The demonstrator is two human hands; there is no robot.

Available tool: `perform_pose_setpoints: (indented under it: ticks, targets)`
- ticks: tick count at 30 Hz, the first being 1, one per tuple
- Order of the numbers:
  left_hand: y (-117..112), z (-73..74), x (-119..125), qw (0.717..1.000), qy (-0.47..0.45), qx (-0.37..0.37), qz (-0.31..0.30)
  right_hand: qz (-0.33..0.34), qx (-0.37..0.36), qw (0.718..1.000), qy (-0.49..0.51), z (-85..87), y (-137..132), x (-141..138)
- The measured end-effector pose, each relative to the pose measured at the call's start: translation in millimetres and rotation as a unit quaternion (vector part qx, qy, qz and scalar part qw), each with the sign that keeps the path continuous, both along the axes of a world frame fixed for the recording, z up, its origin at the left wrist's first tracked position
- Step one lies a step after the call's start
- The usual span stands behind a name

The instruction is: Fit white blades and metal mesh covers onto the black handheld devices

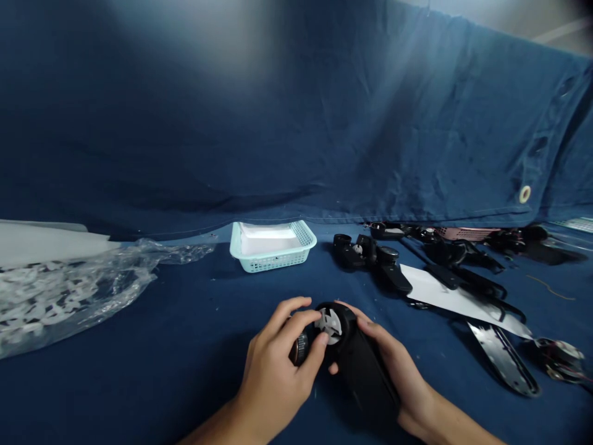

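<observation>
My right hand [398, 364] is wrapped around a black plastic housing [365, 371], long and with a round head that faces up and left. Set in that round head is a pale grey slotted disc [330, 326]. The thumb and index finger of my left hand [280, 358] pinch at this disc, touching its edge. A dark round cap with a ridged rim [301, 349] sits under the left fingers, close to the thumb; whether they grip it is hidden.
A light blue basket [273, 264] lined with white stands ahead. To the left lies a clear plastic bag [92, 293] of small white parts. On the right are several black parts [365, 253], white paper [424, 284], a long open shell [504, 358] and a wired part [563, 358]. A blue cloth [278, 123] hangs behind.
</observation>
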State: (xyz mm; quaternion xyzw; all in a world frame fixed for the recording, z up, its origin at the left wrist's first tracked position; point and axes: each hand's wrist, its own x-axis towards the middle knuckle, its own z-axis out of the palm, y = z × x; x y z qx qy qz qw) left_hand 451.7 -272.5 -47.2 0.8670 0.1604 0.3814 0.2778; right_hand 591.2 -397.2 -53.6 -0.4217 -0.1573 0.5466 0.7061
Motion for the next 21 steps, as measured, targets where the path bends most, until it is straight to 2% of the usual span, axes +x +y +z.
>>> perform_pose_setpoints:
  ticks: [7,15,21]
  targets:
    - [-1.3,-1.1,0.6,0.999,-0.001,-0.038,-0.016,-0.01,-0.016,0.997,-0.08,-0.7,-1.7,-6.7]
    - [-2.5,-5.2,2.4,0.999,-0.013,-0.046,-0.012,-0.027,0.006,0.99,-0.14,-2.3,-3.0,-8.2]
    - [-4.0,-6.5,2.9,0.999,-0.015,-0.035,-0.001,-0.023,0.004,0.994,-0.109,-2.4,-1.3,-6.1]
